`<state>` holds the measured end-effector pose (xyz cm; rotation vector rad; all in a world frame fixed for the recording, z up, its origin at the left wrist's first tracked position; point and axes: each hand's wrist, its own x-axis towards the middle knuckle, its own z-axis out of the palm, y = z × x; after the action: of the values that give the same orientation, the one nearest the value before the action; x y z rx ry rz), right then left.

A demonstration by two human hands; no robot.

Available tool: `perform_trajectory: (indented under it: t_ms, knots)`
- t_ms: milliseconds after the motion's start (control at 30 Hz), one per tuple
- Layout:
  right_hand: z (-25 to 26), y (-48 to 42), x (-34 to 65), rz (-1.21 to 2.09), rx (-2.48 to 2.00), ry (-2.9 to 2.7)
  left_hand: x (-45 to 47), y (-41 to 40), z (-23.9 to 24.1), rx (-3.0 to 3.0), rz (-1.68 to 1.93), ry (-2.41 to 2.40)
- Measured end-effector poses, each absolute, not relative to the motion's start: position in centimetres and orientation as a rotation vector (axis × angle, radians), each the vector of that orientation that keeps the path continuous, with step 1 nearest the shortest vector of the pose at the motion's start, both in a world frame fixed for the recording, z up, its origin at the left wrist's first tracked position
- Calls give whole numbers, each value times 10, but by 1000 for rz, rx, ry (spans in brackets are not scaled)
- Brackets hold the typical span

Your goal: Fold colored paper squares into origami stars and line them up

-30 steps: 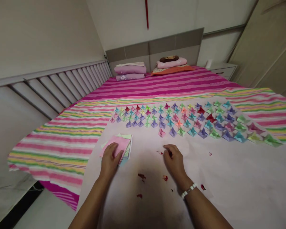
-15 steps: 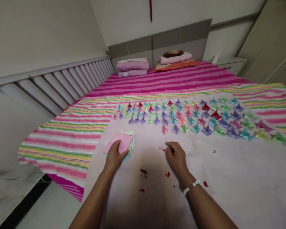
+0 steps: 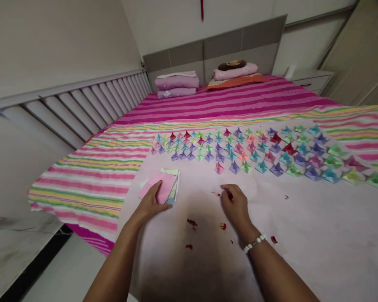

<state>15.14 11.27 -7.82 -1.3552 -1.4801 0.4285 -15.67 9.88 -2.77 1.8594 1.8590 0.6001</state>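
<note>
My left hand (image 3: 150,201) lies at the near edge of a loose stack of square papers, fingertips on the pink top sheet (image 3: 157,183). Its thumb is spread away from the fingers. Under the pink sheet, green, white and blue paper edges (image 3: 175,191) stick out. My right hand (image 3: 235,204) rests on the pale sheet (image 3: 204,260) with its fingers curled in, and nothing shows in it. A white beaded bracelet (image 3: 254,243) circles that wrist. Beyond both hands stand rows of small folded paper shapes (image 3: 277,168) in many colours.
Several dark red scraps (image 3: 192,222) lie scattered on the pale sheet. Under it spreads a striped bed cover (image 3: 91,184). Folded purple bedding (image 3: 177,82) and a pink pillow (image 3: 236,72) are stacked by the headboard (image 3: 223,42). A slatted rail (image 3: 91,107) runs along the left.
My left thumb has moved away from the fingers and the stack's edge. My right hand keeps its curled pose. The whole view has shifted slightly.
</note>
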Motion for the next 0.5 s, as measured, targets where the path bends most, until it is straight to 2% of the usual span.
perform_trajectory:
  t_ms: [500]
  knots:
    - [-79, 112, 152, 449, -1370, -1462, -175, 93, -18, 1819, 558, 1682]
